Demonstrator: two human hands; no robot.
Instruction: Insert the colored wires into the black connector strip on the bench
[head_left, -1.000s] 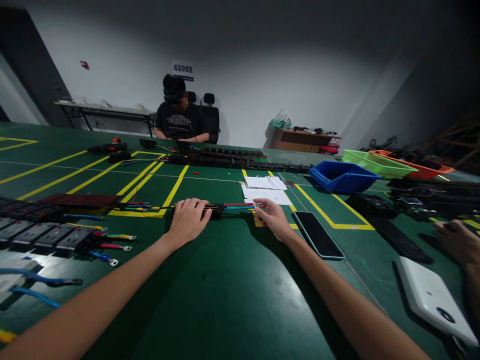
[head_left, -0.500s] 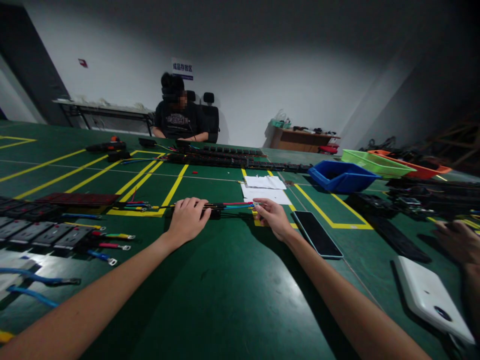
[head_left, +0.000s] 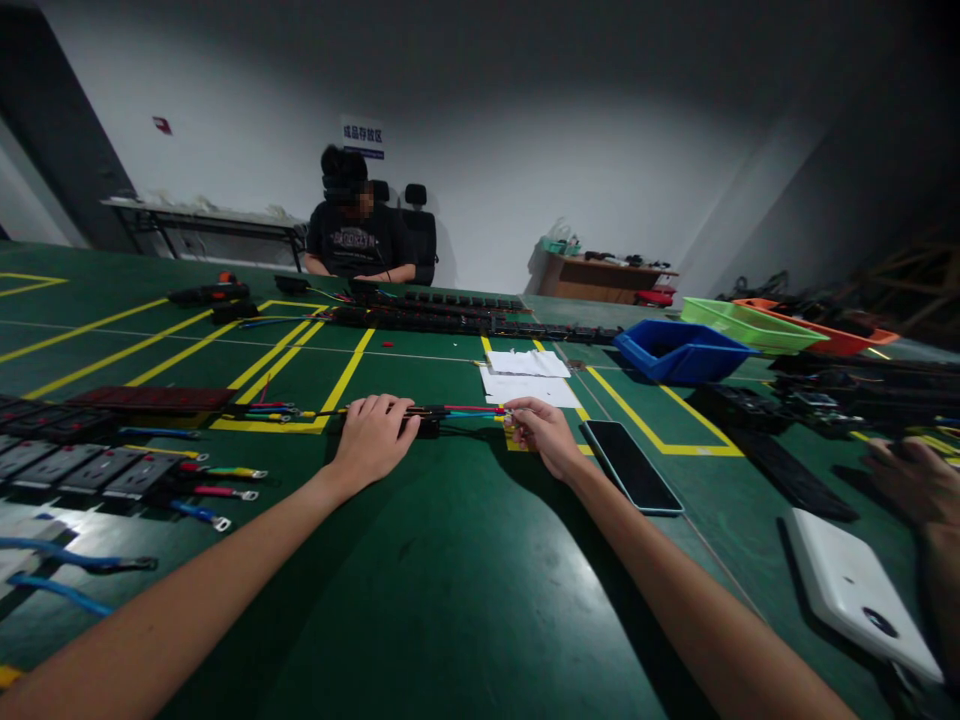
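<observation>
My left hand (head_left: pixel 375 440) is closed over a dark strip (head_left: pixel 429 428) with cables, near the middle of the green table (head_left: pixel 435 580). From under its fingers, red and blue-green wires (head_left: pixel 472 411) run to the right. My right hand (head_left: pixel 541 432) pinches the ends of these wires between thumb and fingertips; the metal tips are mostly hidden. White papers (head_left: pixel 529 385) lie just beyond my right hand. A phone (head_left: pixel 632 465) with a dark screen rests beside my right wrist.
At left lie socket strips (head_left: pixel 97 465) with lugged cables. A blue bin (head_left: pixel 682 355), a green bin (head_left: pixel 750 325) and a white device (head_left: pixel 862 590) are at right. Another person's hand (head_left: pixel 911 475) is at the right edge; a person (head_left: pixel 360 235) sits across the table.
The fingers of my right hand have curled in slightly at the wire ends. My left hand stays on the strip. The whole view has shifted very slightly.
</observation>
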